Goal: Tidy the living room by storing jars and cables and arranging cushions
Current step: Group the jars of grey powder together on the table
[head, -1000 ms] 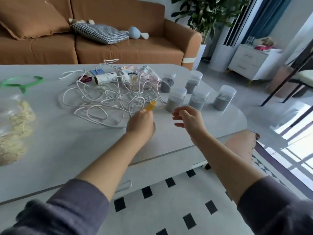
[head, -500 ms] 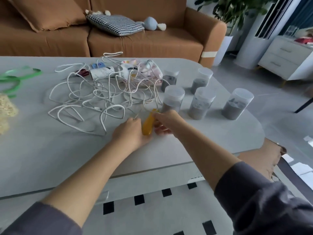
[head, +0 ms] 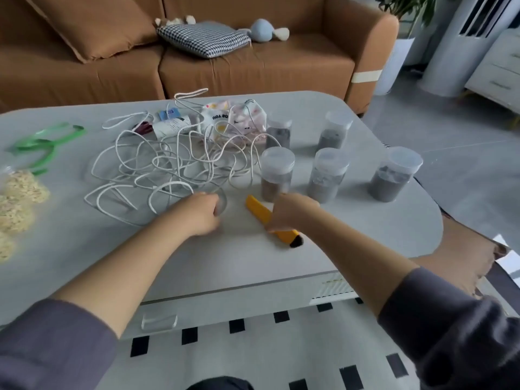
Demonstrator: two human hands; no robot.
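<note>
A tangle of white cable (head: 168,167) lies mid-table on the grey table (head: 281,266). Several clear lidded jars of grey material (head: 327,175) stand to its right. My right hand (head: 289,213) grips a yellow tool with a black end (head: 260,211), which lies slanted just in front of the nearest jar (head: 277,175). My left hand (head: 201,213) rests at the near edge of the tangle beside a thin cable loop, its curled fingers hidden from me. On the brown sofa (head: 253,66) lie a checked cushion (head: 204,38) and a brown cushion (head: 95,26).
Green ribbon (head: 47,142) and a bag of pale flakes (head: 17,198) lie at the table's left. Printed packets (head: 225,119) sit behind the cable. A blue plush toy (head: 263,29) is on the sofa. A white cabinet (head: 501,68) stands far right.
The yellow tool passed from my left hand to my right hand, which now holds it lower and further right. My left hand let go and shifted left to the cable's edge.
</note>
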